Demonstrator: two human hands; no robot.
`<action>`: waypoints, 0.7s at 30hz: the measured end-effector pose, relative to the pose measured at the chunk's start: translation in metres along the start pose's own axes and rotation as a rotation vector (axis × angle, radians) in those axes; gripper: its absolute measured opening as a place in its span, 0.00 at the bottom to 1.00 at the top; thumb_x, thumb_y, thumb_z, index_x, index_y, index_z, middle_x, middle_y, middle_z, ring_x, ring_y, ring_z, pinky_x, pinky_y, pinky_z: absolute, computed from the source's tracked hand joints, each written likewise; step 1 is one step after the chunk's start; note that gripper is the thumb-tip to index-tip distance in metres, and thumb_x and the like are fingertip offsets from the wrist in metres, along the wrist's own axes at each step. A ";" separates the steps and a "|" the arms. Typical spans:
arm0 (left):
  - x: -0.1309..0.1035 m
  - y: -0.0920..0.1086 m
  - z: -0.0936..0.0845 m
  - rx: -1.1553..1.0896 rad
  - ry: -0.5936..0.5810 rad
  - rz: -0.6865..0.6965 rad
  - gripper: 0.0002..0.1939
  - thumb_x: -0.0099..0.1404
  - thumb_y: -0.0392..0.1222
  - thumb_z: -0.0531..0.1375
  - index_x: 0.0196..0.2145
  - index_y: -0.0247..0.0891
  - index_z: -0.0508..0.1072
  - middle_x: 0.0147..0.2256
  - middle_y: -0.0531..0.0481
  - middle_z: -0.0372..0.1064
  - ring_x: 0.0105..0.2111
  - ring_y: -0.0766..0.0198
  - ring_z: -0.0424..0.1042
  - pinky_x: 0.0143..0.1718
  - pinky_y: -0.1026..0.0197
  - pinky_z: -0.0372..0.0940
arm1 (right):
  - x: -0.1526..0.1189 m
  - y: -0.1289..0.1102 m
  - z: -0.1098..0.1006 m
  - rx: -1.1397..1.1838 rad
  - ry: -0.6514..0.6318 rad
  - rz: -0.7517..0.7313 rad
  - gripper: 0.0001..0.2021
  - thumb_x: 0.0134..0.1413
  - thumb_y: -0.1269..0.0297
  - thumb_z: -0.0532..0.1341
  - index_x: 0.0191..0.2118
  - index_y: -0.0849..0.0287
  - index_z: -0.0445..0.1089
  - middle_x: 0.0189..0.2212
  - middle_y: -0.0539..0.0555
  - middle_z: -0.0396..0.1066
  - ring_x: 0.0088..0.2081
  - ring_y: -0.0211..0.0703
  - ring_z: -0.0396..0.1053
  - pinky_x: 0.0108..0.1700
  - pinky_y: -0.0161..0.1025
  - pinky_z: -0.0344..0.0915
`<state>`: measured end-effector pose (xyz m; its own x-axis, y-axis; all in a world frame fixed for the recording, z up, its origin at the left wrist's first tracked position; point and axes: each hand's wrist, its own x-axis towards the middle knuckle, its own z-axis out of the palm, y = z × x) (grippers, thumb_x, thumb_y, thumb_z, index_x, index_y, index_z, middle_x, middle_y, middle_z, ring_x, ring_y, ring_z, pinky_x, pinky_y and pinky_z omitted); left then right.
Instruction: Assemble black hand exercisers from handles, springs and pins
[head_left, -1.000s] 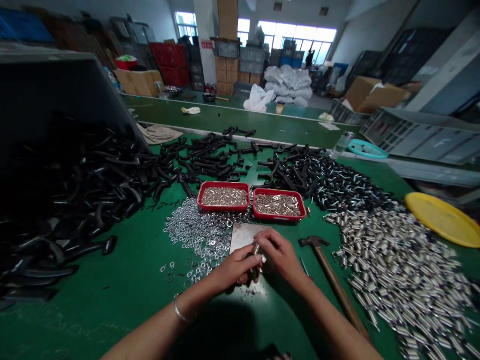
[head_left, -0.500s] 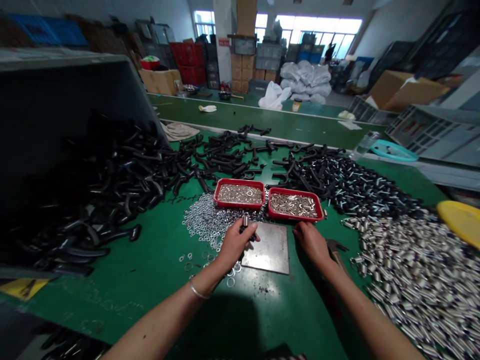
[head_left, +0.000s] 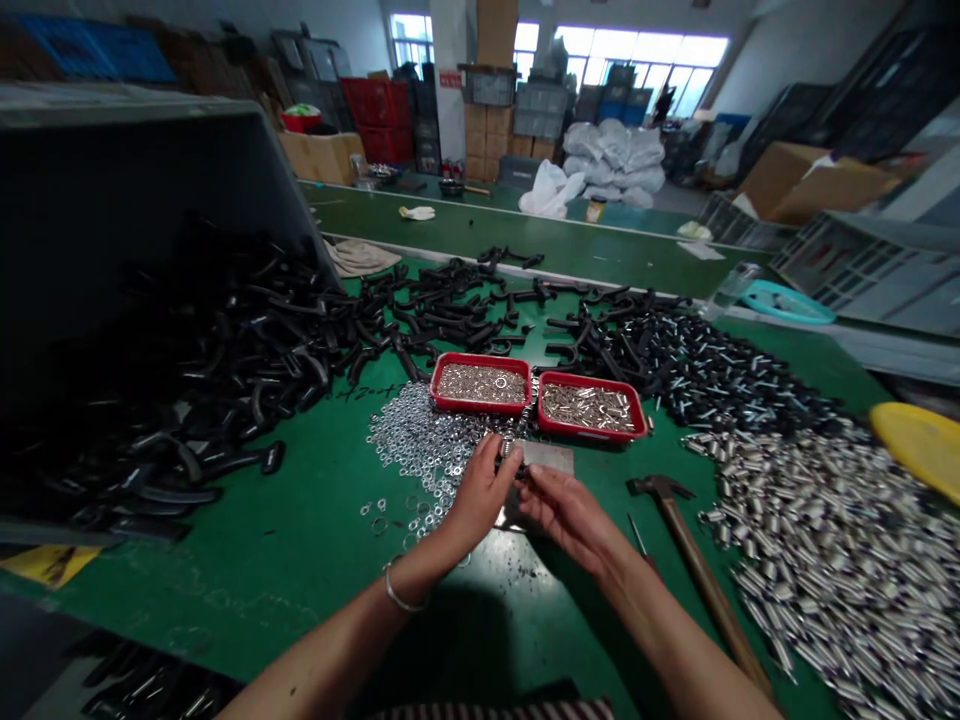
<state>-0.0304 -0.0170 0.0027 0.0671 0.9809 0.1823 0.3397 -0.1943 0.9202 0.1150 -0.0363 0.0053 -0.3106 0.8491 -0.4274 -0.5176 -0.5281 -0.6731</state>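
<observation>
Fingers (head_left: pixel 511 462) of our left hand (head_left: pixel 472 500) pinch a dark piece with a ribbed metal end (head_left: pixel 507 448), held just above a metal plate (head_left: pixel 553 457). Our right hand (head_left: pixel 574 512) meets it from the side, fingertips bunched close; whether they grip it we cannot tell. Left of the hands, loose washers (head_left: pixel 405 435) spread over our green desk (head_left: pixel 300 590). Beyond, two red trays (head_left: pixel 480 405) of small metal parts, side by side. Rightward: slim tool (head_left: pixel 637 534), claw hammer (head_left: pixel 696 560), then heaped metal cylinders (head_left: pixel 832 560).
</observation>
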 end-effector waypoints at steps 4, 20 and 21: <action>-0.003 -0.001 0.001 0.029 0.000 -0.021 0.09 0.72 0.47 0.51 0.36 0.40 0.63 0.36 0.49 0.65 0.40 0.59 0.66 0.46 0.57 0.61 | -0.002 0.000 -0.005 -0.038 0.015 -0.028 0.15 0.48 0.61 0.73 0.38 0.63 0.73 0.32 0.53 0.77 0.29 0.34 0.75 0.36 0.31 0.73; -0.008 0.008 0.012 -0.610 -0.057 -0.372 0.20 0.64 0.56 0.61 0.44 0.38 0.72 0.43 0.46 0.73 0.43 0.58 0.72 0.46 0.59 0.64 | -0.006 0.013 -0.022 -1.609 0.186 -1.035 0.17 0.69 0.61 0.53 0.57 0.60 0.68 0.35 0.59 0.73 0.39 0.49 0.69 0.40 0.43 0.68; -0.009 0.007 0.018 -0.708 -0.067 -0.423 0.21 0.62 0.57 0.63 0.44 0.37 0.72 0.42 0.46 0.73 0.41 0.59 0.72 0.43 0.60 0.65 | -0.011 0.012 -0.026 -1.661 0.174 -0.995 0.19 0.69 0.61 0.52 0.60 0.60 0.65 0.36 0.60 0.73 0.39 0.49 0.69 0.40 0.43 0.68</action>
<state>-0.0117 -0.0269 0.0017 0.1294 0.9648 -0.2289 -0.3211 0.2592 0.9109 0.1330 -0.0521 -0.0138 -0.3048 0.8492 0.4312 0.7514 0.4926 -0.4390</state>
